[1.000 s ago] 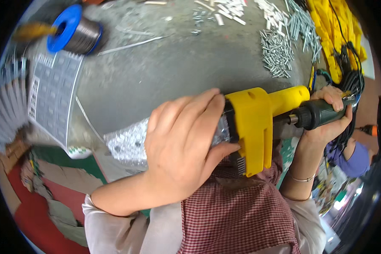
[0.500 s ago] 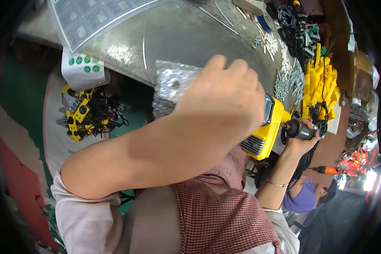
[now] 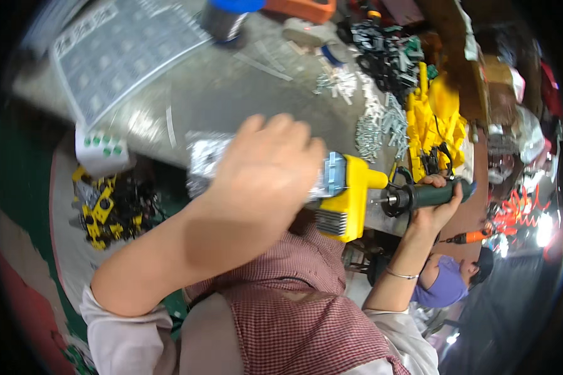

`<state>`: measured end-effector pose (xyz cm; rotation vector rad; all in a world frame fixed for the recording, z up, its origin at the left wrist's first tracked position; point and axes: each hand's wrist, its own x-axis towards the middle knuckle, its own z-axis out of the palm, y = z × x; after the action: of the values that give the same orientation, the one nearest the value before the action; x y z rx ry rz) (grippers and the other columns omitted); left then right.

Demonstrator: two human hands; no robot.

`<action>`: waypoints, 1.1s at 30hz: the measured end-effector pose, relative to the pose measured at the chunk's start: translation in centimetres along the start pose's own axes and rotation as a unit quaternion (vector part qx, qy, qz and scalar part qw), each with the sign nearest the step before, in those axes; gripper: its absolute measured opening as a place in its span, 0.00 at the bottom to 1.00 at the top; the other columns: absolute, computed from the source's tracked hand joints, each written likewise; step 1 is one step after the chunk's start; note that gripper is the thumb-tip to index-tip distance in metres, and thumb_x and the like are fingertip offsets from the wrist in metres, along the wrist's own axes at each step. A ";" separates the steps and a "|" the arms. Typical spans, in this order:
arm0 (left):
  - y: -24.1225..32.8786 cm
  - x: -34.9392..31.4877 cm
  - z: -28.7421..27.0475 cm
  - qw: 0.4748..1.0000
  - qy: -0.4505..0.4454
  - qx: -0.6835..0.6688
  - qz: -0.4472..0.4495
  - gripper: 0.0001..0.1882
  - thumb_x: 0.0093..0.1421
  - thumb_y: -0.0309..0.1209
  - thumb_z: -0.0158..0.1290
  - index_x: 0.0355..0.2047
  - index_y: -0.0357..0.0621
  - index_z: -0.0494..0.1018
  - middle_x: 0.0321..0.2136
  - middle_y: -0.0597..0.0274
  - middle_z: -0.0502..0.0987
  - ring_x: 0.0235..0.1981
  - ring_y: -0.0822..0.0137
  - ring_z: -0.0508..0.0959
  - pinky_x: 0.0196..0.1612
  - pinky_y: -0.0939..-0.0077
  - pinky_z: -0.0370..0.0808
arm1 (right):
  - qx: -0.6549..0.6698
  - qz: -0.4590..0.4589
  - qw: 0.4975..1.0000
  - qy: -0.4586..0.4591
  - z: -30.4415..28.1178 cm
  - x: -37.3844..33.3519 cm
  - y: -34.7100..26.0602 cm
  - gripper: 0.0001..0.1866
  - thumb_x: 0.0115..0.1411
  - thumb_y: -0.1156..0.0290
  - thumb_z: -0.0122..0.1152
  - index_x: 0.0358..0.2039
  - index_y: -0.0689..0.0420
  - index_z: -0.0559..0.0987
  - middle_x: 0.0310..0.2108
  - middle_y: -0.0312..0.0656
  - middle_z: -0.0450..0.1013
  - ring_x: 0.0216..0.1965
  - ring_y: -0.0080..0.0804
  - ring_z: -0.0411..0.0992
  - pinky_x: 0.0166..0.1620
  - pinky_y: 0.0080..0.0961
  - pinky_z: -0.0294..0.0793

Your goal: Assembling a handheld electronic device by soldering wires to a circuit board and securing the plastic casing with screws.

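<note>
My left hand (image 3: 272, 156) is closed with its back toward me, at the left side of a yellow plastic housing (image 3: 355, 203). This housing has a dark ribbed grille low down and a clear bluish panel by the hand; my fingertips are hidden behind the hand. My right hand (image 3: 441, 209) is wrapped round a dark green electric screwdriver (image 3: 428, 195), held nearly level. The bit points left at the housing's right side, with a small gap showing between them. Under my left hand a sheet of clear bubble wrap (image 3: 205, 156) lies at the bench edge.
On the metal bench (image 3: 169, 94) are a printed grey sheet (image 3: 125, 59), a blue-lidded container (image 3: 225, 22), piles of screws (image 3: 369, 137) and yellow parts (image 3: 419, 119). Yellow-and-black assemblies (image 3: 100, 209) lie below left. Another person (image 3: 444, 281) is at the right.
The screwdriver has turned more level, and its front end now stands apart from the housing's side. My left hand stays at the housing. The whole view has swung, shifting the bench items.
</note>
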<state>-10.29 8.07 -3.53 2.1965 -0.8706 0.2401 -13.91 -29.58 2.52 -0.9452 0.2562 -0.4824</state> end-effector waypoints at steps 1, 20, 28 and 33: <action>-0.6 -0.1 0.3 1.000 -0.010 -0.016 -0.013 0.27 0.41 0.26 0.62 0.45 0.39 0.73 0.36 0.55 0.72 0.42 0.54 0.71 0.45 0.63 0.67 | -0.031 0.005 0.999 -0.015 0.3 0.2 -1.2 0.21 0.61 0.57 0.58 0.44 0.61 0.69 0.27 0.35 0.65 0.29 0.26 0.67 0.39 0.28 0.71; 3.5 2.3 2.7 0.995 -0.033 -0.004 -0.091 0.28 0.42 0.26 0.63 0.47 0.37 0.74 0.46 0.48 0.74 0.48 0.47 0.73 0.52 0.60 0.70 | -0.837 -0.096 0.520 0.142 -19.6 7.5 -14.7 0.30 0.53 0.63 0.67 0.57 0.55 0.72 0.48 0.56 0.75 0.50 0.50 0.74 0.53 0.39 0.72; 3.4 2.2 1.7 0.992 -0.094 0.037 -0.075 0.30 0.52 0.28 0.62 0.56 0.40 0.70 0.50 0.44 0.71 0.51 0.44 0.70 0.56 0.55 0.66 | -0.626 -0.439 0.537 0.357 -17.3 3.9 -20.2 0.20 0.52 0.68 0.70 0.45 0.59 0.78 0.37 0.48 0.75 0.40 0.40 0.76 0.44 0.35 0.75; 5.0 3.5 1.7 0.999 -0.002 0.016 -0.035 0.26 0.53 0.25 0.61 0.54 0.40 0.72 0.50 0.46 0.72 0.52 0.46 0.71 0.56 0.56 0.68 | -0.741 -0.358 0.268 0.501 -21.8 5.0 -23.8 0.39 0.47 0.63 0.74 0.59 0.55 0.66 0.43 0.48 0.70 0.52 0.45 0.70 0.48 0.42 0.74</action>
<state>-11.09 2.61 -0.37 2.2539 -0.7967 0.2174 -25.39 -59.34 9.79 -2.5655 1.7655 -1.8854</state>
